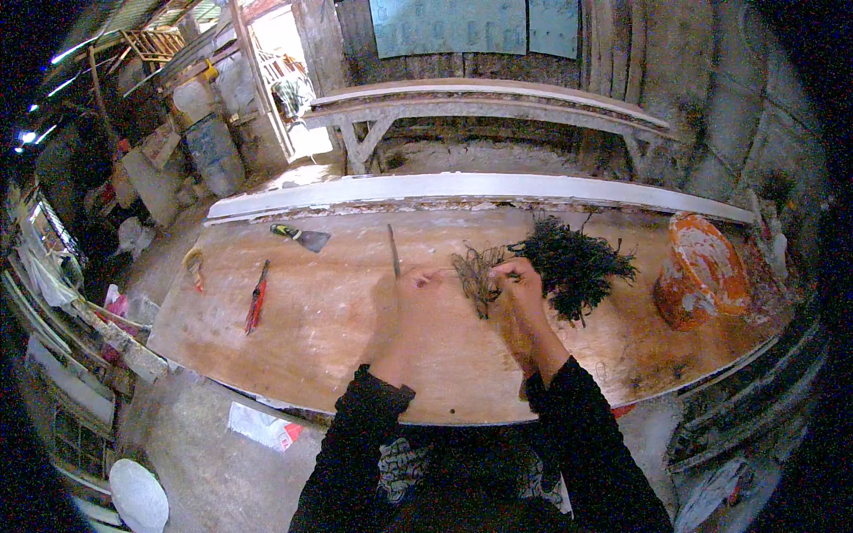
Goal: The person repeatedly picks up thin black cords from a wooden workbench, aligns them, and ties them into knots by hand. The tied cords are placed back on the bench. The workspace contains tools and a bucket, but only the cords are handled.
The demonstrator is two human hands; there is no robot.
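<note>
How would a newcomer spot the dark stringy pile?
On the wooden tabletop, look between the right hand and the orange bucket. It's the shaggy, near-black pile, darker and far bulkier than the thin brownish tuft by that hand.

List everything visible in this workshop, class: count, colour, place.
Table: one, brown, centre
Long strip: one, white, table's far edge
Scraper: one, dark, table's far left
Pliers: one, red, table's left
Curved item: one, tan, table's left edge
Thin stick: one, brown, centre
Pale strands: one bunch, tan, centre
Dark strands: one bunch, blackish, right of centre
Bucket: one, orange, table's right end
Bench: one, grey, back wall
Sheets: two, bluish, back wall
Drum: one, blue, left background
Clutter: uncounted, mixed, both sides
Sleeves: two, black, lower centre
Left hand: one, bare, centre
Right hand: one, bare, at pale strands
</note>
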